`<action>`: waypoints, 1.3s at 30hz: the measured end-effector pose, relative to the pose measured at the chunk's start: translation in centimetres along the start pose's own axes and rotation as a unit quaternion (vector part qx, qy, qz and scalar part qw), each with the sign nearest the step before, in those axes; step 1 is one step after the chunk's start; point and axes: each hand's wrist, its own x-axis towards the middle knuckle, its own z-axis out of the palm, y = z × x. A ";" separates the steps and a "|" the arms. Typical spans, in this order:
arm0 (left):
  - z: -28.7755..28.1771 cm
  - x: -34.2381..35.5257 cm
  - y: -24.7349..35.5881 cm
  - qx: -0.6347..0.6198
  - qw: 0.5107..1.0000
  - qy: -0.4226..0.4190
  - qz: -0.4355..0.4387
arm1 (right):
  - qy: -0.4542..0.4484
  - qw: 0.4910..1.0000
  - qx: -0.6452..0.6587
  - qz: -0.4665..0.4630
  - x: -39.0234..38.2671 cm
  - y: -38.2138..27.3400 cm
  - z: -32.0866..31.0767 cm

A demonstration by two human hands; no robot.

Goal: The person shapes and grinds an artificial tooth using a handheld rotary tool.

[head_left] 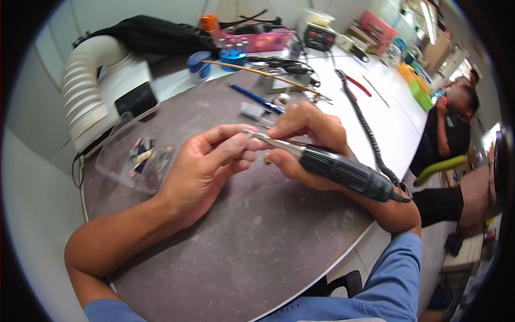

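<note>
In my right hand [314,126] is a rotary handpiece [348,173] with a ribbed black body and a slim metal nose, gripped much like a pen. Its tip meets the fingertips of my left hand [201,161], which is closed in a pinch. Whatever the left fingers hold is too small and covered to make out. A small yellowish piece [267,159] shows just below the metal nose, on the brown work surface [252,236]. Beyond my hands lie a blue pen-like tool [255,97] and a small clear box [252,111].
A clear plastic tray [110,153] with small scraps sits left of my left hand. Behind it stands a white suction unit [83,86] with a ribbed hose. A coiled black cord [365,123] runs along the right. Two people [456,123] are at the far right.
</note>
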 end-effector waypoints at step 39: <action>-0.1 0.1 -0.3 0.009 0.999 0.037 0.014 | 0.034 0.999 0.004 0.040 -0.4 -0.1 -0.1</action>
